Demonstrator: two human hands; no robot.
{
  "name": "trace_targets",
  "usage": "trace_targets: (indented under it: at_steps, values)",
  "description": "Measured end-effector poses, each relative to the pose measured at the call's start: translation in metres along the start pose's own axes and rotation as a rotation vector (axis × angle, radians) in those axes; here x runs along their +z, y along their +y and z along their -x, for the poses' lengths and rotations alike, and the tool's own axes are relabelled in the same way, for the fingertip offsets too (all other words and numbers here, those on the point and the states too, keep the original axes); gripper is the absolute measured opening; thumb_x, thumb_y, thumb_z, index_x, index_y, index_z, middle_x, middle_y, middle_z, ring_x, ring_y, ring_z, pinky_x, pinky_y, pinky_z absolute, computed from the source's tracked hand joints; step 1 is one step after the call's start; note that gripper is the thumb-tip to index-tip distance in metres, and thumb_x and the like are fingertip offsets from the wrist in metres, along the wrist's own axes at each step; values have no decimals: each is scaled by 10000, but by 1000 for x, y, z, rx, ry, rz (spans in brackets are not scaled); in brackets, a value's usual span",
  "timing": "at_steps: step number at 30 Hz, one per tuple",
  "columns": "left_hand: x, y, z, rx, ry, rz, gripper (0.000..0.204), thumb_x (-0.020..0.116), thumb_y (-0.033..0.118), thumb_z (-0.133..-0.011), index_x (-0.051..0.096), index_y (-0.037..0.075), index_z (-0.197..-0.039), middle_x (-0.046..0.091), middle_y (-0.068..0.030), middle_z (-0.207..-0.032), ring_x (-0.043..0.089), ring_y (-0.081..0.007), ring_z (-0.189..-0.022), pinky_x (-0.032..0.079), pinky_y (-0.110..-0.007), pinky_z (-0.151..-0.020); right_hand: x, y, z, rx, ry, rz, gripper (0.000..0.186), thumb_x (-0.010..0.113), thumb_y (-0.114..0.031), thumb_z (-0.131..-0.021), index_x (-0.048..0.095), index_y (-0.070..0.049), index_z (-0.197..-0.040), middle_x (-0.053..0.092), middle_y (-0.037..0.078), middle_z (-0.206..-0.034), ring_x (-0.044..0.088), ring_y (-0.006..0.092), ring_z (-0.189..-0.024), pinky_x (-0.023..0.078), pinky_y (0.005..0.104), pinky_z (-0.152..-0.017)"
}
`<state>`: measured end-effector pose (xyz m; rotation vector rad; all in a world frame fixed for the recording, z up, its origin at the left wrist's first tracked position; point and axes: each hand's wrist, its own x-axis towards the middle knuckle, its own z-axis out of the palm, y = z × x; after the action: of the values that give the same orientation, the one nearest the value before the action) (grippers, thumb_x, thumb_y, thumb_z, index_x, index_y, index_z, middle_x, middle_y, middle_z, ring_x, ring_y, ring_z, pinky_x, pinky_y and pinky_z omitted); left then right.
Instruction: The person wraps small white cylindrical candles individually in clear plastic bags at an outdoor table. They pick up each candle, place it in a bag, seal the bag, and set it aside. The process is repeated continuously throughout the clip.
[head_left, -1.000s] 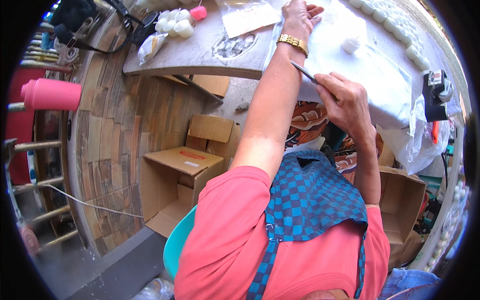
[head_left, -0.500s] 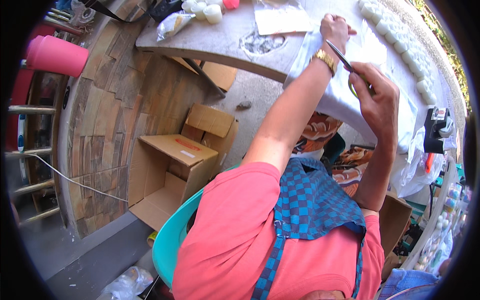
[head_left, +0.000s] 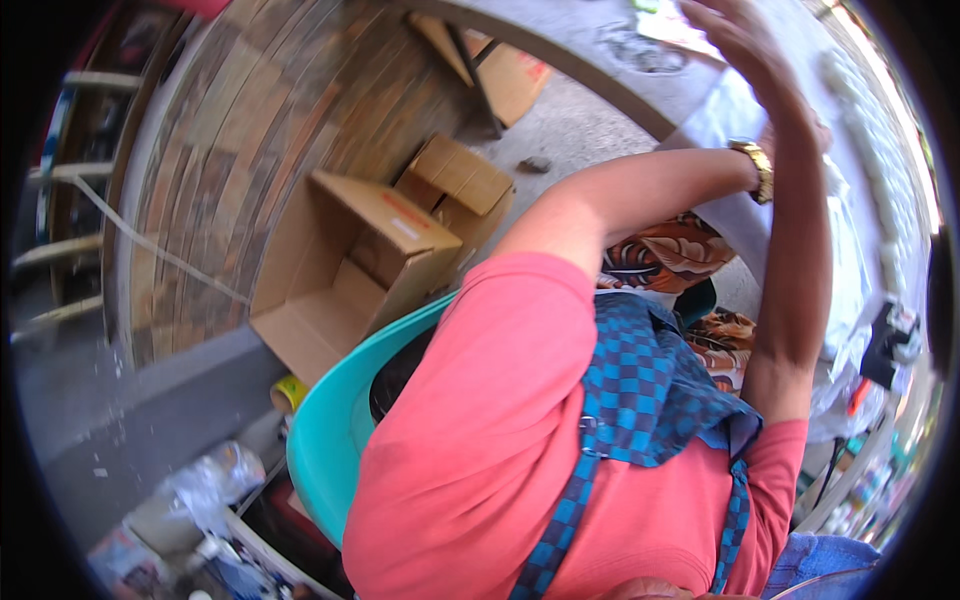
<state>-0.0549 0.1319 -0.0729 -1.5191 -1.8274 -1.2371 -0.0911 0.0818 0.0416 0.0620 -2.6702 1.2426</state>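
My right hand (head_left: 738,32) reaches over the far part of the table (head_left: 570,45), fingers stretched out and partly cut off by the upper edge. No scissors show in it. A bright paper or packet (head_left: 678,28) with some green at its top lies beside those fingers. My left forearm, wearing a gold watch (head_left: 757,172), crosses beneath the right forearm. Most of my left hand (head_left: 820,136) is hidden behind that forearm, so its fingers do not show. Pale cloth (head_left: 722,112) covers the table near both hands.
Blurred rows of white rounded pieces (head_left: 868,150) line the table's right side. A black device (head_left: 890,342) sits at the right edge, above plastic bags. Open cardboard boxes (head_left: 345,265) stand on the floor at left, by a teal chair (head_left: 330,430).
The scissors that my right hand held are out of sight. That hand has moved up and away across the table, while my left hand has shifted right, behind the right forearm. The view has turned.
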Motion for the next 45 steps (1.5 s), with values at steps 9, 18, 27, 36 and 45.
trace_targets:
  at_steps: [9, 18, 27, 36, 45]
  values:
    - [7, -1, 9, 21, 26, -125, 358, 694, 359, -790, 660, 62, -986, 628, -155, -1029, 583, -305, -978, 464, -462, -851, 10, -29, 92, -45, 170, 178, 242, 597, -374, -967, 739, -254, -1123, 733, 67, -1098, 694, 247, -1051, 570, 391, -842]
    - [-66, 7, -5, -130, -165, 67, 472, 688, 373, -841, 611, 43, -1170, 581, -208, -1205, 585, -329, -1077, 448, -517, -921, -15, -27, 106, -256, 380, 560, 163, 653, -129, -899, 729, -46, -1016, 719, 112, -1001, 687, 248, -873, 536, 339, -828]
    - [-106, 38, -2, -65, -295, 81, 445, 702, 276, -828, 637, 82, -1223, 516, -233, -1320, 564, -361, -1127, 415, -501, -1005, -161, 64, 152, 401, 808, 570, 227, 601, -165, -925, 727, -99, -1103, 746, 104, -1014, 719, 212, -883, 571, 343, -806]
    - [-106, 53, -3, -272, -220, 306, 337, 665, 118, -857, 662, 38, -1184, 601, -210, -1210, 641, -287, -1036, 552, -407, -853, -194, 163, 87, 651, 512, 995, 458, 597, -230, -884, 552, -115, -1325, 674, 195, -1137, 681, 326, -1034, 542, 447, -912]
    - [-116, 56, 4, -271, -130, 309, 264, 591, -34, -836, 699, 30, -1069, 672, -131, -1034, 684, -211, -853, 573, -323, -731, -170, 173, 87, 515, 619, 1041, 344, 648, -211, -868, 569, -128, -1192, 565, 179, -1194, 660, 355, -1032, 554, 468, -866]
